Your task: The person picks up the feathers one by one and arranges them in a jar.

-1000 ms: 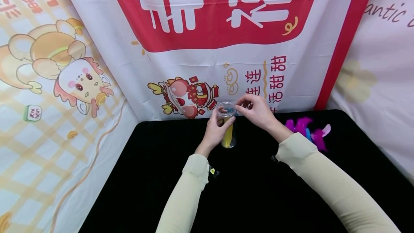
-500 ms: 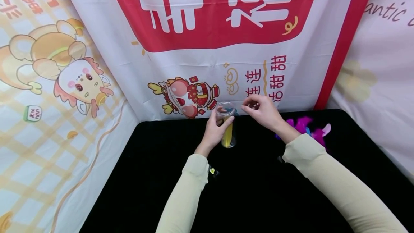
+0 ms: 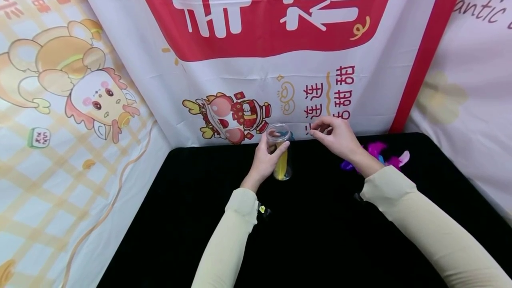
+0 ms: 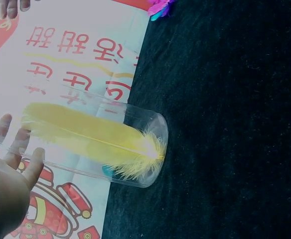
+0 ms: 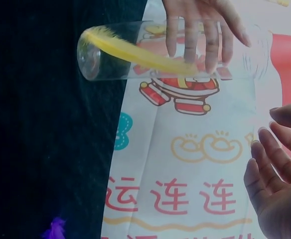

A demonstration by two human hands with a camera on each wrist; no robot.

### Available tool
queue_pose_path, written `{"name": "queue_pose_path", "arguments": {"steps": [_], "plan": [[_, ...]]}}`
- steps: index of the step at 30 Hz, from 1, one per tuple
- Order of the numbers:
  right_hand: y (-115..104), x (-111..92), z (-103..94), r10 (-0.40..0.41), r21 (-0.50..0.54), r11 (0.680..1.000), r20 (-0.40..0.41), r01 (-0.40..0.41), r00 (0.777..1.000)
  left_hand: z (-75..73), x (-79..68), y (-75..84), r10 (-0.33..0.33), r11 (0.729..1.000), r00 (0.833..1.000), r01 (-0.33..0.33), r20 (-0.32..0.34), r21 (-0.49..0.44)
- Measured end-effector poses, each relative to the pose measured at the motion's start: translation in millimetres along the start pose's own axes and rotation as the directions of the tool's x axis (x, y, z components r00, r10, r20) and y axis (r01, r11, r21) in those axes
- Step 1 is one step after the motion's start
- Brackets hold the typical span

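My left hand grips a clear jar near its top, thumb on one side and fingers round the other. The jar is upright over the black tabletop, its mouth uncovered. Inside it a yellow feather stands lengthwise, its fluffy end at the bottom. In the right wrist view the left fingers lie along the jar's wall. My right hand hovers to the right of the jar, apart from it. Its fingers are loosely bent, and nothing shows between them in the right wrist view.
Several magenta, purple and blue feathers lie at the table's back right, partly hidden by the right forearm. The black-covered table ends at a printed white and red cloth behind the jar. More printed cloths hang at both sides.
My right hand has drawn away from the jar's mouth to the right, towards the loose feathers. The left hand and jar have stayed in place.
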State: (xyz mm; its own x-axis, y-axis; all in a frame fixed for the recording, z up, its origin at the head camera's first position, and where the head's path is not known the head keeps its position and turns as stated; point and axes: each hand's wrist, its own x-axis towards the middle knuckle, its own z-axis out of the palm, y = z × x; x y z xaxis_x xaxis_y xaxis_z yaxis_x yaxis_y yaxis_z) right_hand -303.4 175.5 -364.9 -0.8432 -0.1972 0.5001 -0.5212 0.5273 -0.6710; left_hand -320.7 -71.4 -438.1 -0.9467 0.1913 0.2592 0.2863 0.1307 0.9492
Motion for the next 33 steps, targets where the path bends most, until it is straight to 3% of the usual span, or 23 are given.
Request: {"name": "queue_pose_path", "arguments": {"steps": [13,33], "plan": [[13.2,-7.4,-12.0,0.042,-0.017,0.999,-0.024,-0.042,0.999,0.4,2.2,2.4,-0.018,1.0,1.0,0.018,0.0,0.007],[43.2,-22.1,-29.5,0.156,-0.094,0.984,0.034,-0.152,0.987,-0.5,1.1,1.8,-0.028,1.0,1.0,0.028,-0.001,0.005]]}}
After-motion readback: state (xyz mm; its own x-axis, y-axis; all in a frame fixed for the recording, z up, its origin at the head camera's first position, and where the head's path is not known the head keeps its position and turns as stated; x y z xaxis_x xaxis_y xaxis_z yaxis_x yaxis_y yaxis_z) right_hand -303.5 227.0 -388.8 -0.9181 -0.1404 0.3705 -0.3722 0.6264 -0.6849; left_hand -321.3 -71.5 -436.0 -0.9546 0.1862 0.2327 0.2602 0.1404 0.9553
